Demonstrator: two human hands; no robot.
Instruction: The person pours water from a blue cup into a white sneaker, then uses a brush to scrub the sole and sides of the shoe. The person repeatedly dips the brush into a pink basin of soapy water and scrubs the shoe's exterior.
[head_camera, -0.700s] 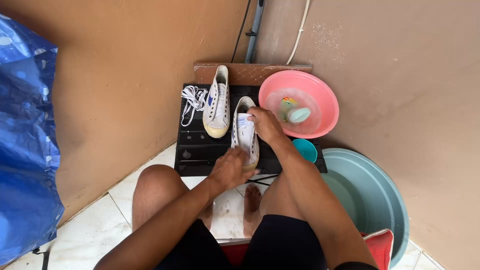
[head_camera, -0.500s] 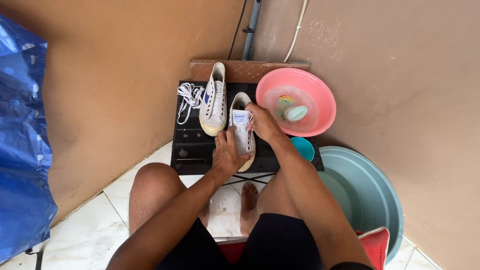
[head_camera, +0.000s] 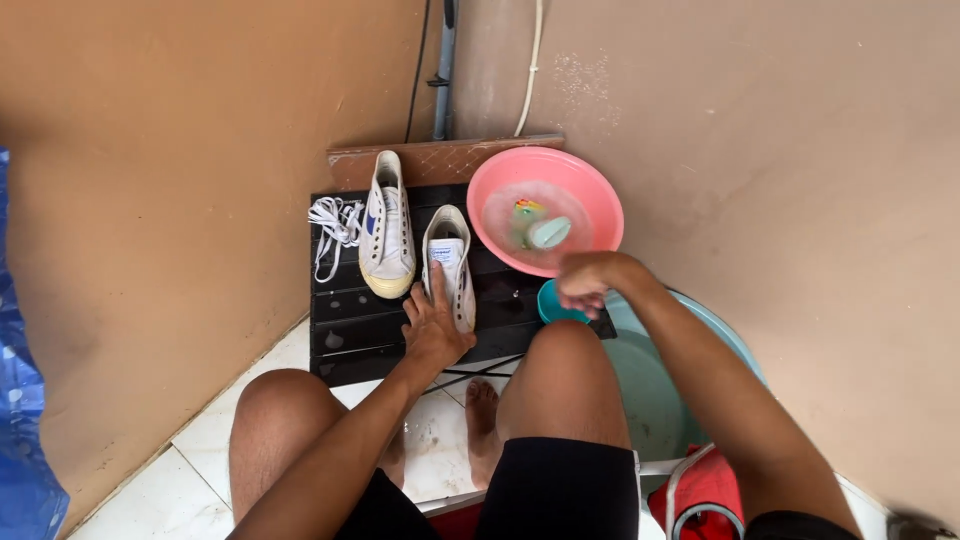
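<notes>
Sneaker (head_camera: 450, 262), white canvas with its laces out, lies sole-down on the black slatted board (head_camera: 345, 335), just beside its pair (head_camera: 387, 228) and the loose white laces (head_camera: 333, 222). The left hand (head_camera: 433, 325) rests flat on its near side, fingers spread, pressing rather than clasping. The right hand (head_camera: 583, 283) hovers loosely curled and empty over the small teal bowl (head_camera: 552, 307), near the pink basin (head_camera: 590, 190) of water. Wet canvas looks soft, light and likely slippery; the stiffer rubber sole edge or the heel seems the surest hold.
</notes>
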